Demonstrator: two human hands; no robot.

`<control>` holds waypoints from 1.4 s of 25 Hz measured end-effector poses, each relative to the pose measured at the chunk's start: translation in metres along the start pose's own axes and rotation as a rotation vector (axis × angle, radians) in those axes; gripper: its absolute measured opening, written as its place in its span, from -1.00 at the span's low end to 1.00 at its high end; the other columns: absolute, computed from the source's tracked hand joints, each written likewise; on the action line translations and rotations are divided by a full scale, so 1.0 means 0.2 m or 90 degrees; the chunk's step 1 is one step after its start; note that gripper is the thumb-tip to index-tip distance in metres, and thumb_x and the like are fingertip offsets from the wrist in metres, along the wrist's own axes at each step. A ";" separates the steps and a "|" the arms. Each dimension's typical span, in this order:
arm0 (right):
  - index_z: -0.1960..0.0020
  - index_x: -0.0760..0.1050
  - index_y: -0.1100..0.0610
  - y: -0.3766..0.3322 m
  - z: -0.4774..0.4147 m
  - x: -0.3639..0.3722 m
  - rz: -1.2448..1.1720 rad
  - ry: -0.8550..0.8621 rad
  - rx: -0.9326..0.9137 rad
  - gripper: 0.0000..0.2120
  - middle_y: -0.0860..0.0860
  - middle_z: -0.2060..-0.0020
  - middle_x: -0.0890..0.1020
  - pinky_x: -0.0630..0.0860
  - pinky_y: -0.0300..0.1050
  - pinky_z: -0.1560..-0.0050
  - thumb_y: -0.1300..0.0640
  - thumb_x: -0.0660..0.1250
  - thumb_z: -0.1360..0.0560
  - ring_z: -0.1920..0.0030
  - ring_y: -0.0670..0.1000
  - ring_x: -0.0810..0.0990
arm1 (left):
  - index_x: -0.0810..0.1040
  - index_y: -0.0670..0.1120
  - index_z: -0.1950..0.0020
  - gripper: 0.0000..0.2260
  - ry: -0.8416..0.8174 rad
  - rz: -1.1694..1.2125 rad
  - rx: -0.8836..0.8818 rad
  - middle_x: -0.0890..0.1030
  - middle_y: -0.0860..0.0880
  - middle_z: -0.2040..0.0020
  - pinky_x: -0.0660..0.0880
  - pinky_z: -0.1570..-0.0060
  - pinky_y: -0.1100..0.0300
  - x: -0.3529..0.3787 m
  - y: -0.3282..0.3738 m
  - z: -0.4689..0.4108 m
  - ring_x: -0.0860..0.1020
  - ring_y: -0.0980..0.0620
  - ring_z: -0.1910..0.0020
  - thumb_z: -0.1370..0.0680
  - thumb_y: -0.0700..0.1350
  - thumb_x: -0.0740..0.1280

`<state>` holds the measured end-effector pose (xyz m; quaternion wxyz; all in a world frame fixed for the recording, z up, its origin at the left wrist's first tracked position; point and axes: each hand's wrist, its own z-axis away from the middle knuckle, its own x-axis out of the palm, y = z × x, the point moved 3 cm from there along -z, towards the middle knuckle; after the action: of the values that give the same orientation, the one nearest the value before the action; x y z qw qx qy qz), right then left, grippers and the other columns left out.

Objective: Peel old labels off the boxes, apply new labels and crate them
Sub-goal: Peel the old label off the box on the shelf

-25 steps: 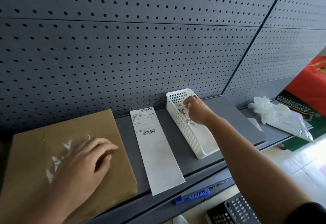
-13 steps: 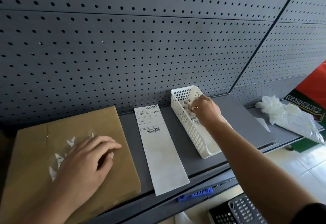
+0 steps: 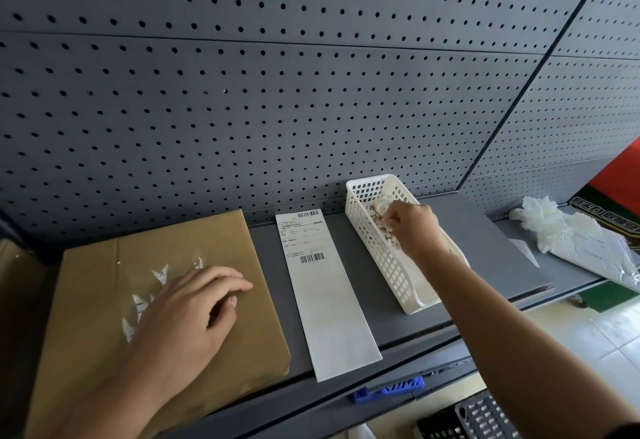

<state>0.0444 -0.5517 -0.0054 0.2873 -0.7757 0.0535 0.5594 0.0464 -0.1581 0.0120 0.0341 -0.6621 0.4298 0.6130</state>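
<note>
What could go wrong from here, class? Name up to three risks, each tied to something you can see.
1. White shreds sit on the box beside the left hand; the label strip laid over them may bubble.
2. That strip reaches the shelf front edge; an arm could sweep it off.
3. The right hand pinches scraps in the basket; they may cling to fingers.

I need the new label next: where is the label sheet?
In the head view the label sheet lies flat on the grey shelf, between the cardboard box to its left and the white basket to its right.
</note>
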 end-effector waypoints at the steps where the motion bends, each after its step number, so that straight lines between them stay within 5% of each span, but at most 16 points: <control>1: 0.28 0.55 0.09 0.00 0.01 -0.01 -0.013 0.014 -0.004 -0.82 0.03 0.26 0.60 0.56 -0.08 0.30 0.31 0.30 -0.43 0.29 0.09 0.58 | 0.59 0.25 -0.13 -0.80 -0.003 0.016 -0.007 0.48 0.42 -0.17 0.35 -0.04 0.44 -0.01 0.00 0.00 0.48 0.33 -0.14 -0.63 -0.01 0.23; 4: 0.21 0.64 0.13 0.02 0.01 -0.02 0.000 -0.001 -0.034 -0.86 -0.02 0.18 0.58 0.54 -0.08 0.19 0.25 0.34 -0.48 0.18 0.04 0.56 | 0.60 0.25 -0.12 -0.77 0.004 0.063 -0.022 0.49 0.41 -0.20 0.43 0.14 0.40 -0.06 0.00 0.03 0.55 0.26 -0.02 -0.61 -0.10 0.33; 8: 0.01 0.68 0.11 0.05 0.01 -0.09 -0.013 0.014 -0.016 -0.70 0.02 0.02 0.57 0.42 -0.16 -0.05 0.32 0.19 -0.55 0.05 -0.04 0.48 | 0.60 0.23 -0.12 -0.75 0.042 0.101 -0.041 0.52 0.40 -0.18 0.39 -0.10 0.49 -0.15 -0.05 0.08 0.47 0.39 -0.20 -0.61 -0.13 0.31; 10: 0.05 0.64 0.09 0.04 0.01 -0.13 -0.023 0.016 -0.007 -0.74 -0.02 0.10 0.57 0.40 -0.22 0.05 0.34 0.22 -0.52 0.10 -0.04 0.50 | 0.60 0.21 -0.10 -0.74 0.054 0.101 -0.064 0.51 0.42 -0.17 0.30 -0.05 0.63 -0.18 -0.09 0.10 0.43 0.46 -0.21 -0.60 -0.16 0.32; 13: 0.25 0.55 0.04 0.02 0.01 -0.12 0.000 -0.010 0.008 -0.74 -0.07 0.28 0.61 0.46 -0.22 0.28 0.35 0.24 -0.46 0.23 -0.03 0.57 | 0.58 0.25 -0.10 -0.72 0.064 0.083 -0.088 0.50 0.45 -0.18 0.38 0.04 0.56 -0.22 -0.12 0.14 0.44 0.44 -0.20 -0.59 -0.16 0.35; 16: 0.32 0.58 0.06 0.00 -0.01 -0.06 0.044 -0.094 0.020 -0.71 -0.01 0.26 0.65 0.62 -0.02 0.16 0.35 0.23 -0.43 0.23 0.01 0.60 | 0.56 0.26 -0.10 -0.70 0.072 0.078 -0.103 0.52 0.43 -0.16 0.45 0.12 0.42 -0.24 -0.13 0.17 0.48 0.40 -0.14 -0.57 -0.18 0.36; 21: 0.21 0.65 0.12 0.02 0.01 0.00 0.057 -0.125 0.043 -0.71 0.03 0.22 0.65 0.64 0.04 0.15 0.39 0.21 -0.40 0.19 0.09 0.62 | 0.61 0.16 -0.09 -0.70 0.090 0.090 -0.123 0.51 0.42 -0.15 0.35 0.21 0.61 -0.24 -0.12 0.21 0.43 0.51 -0.12 -0.56 -0.26 0.36; 25: 0.03 0.65 0.13 0.04 0.04 -0.10 -0.061 -0.037 0.068 -0.77 -0.03 0.14 0.64 0.54 -0.15 0.08 0.35 0.28 -0.45 0.11 0.04 0.62 | 0.55 0.30 -0.06 -0.77 0.099 0.078 -0.138 0.54 0.40 -0.14 0.50 0.39 0.33 -0.27 -0.14 0.25 0.59 0.24 0.07 -0.59 -0.07 0.29; 28: 0.11 0.63 0.09 0.03 0.06 -0.23 -0.126 0.043 0.063 -0.82 -0.05 0.26 0.67 0.57 -0.15 0.16 0.29 0.29 -0.48 0.23 -0.04 0.64 | 0.53 0.32 -0.07 -0.79 0.108 0.070 -0.156 0.55 0.42 -0.12 0.46 0.47 0.32 -0.28 -0.17 0.28 0.59 0.24 0.16 -0.58 -0.01 0.25; 35: 0.23 0.60 0.15 0.03 0.05 -0.13 -0.006 -0.147 0.063 -0.75 0.05 0.26 0.68 0.63 -0.02 0.11 0.25 0.19 -0.51 0.19 0.04 0.66 | 0.55 0.30 -0.06 -0.79 0.121 0.061 -0.189 0.53 0.48 -0.13 0.52 0.37 0.17 -0.28 -0.22 0.31 0.59 0.26 0.03 -0.59 -0.05 0.31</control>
<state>0.0248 -0.5588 0.0129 0.3322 -0.6910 0.0444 0.6404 0.0303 -0.0652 0.0232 -0.1338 -0.6935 0.3669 0.6054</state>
